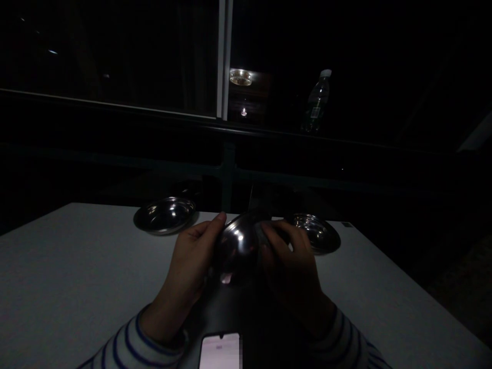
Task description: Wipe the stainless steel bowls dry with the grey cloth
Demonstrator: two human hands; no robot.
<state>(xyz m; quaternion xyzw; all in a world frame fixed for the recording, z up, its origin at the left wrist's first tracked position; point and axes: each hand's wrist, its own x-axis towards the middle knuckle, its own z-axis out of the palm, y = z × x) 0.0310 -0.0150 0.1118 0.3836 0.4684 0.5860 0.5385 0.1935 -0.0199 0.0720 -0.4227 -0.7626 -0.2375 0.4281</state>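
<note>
Head view, nearest first: a lit smartphone with a pale screen (220, 351) shows at the bottom edge, below the hands. Just beyond it, a shiny silver, rounded metal bowl (236, 251) is held tilted over the white flat-topped table (115, 271), its curved outer side towards the camera. It looks thin-walled, so it is probably light for its size, stiff and hard to break, though a thin wall might dent. The polished curve would likely slip under fingertips; the rim looks the surest place to take hold, thumb on one face and fingers behind.

The left hand (190, 261) is partly closed on the bowl's left edge, thumb up by the rim, most of its fingers hidden. The right hand (294, 266) is half curled, with bent fingers at the bowl's right side; shadow there hides whether it pinches the wall or has something else between.

Farther off, towards the table's far edge, sit a wide silver metal dish (165, 218) on the left and a similar shallow silver bowl (319, 237) on the right, partly behind the right hand. Beyond stands a clear plastic bottle with a white cap (318, 105).
</note>
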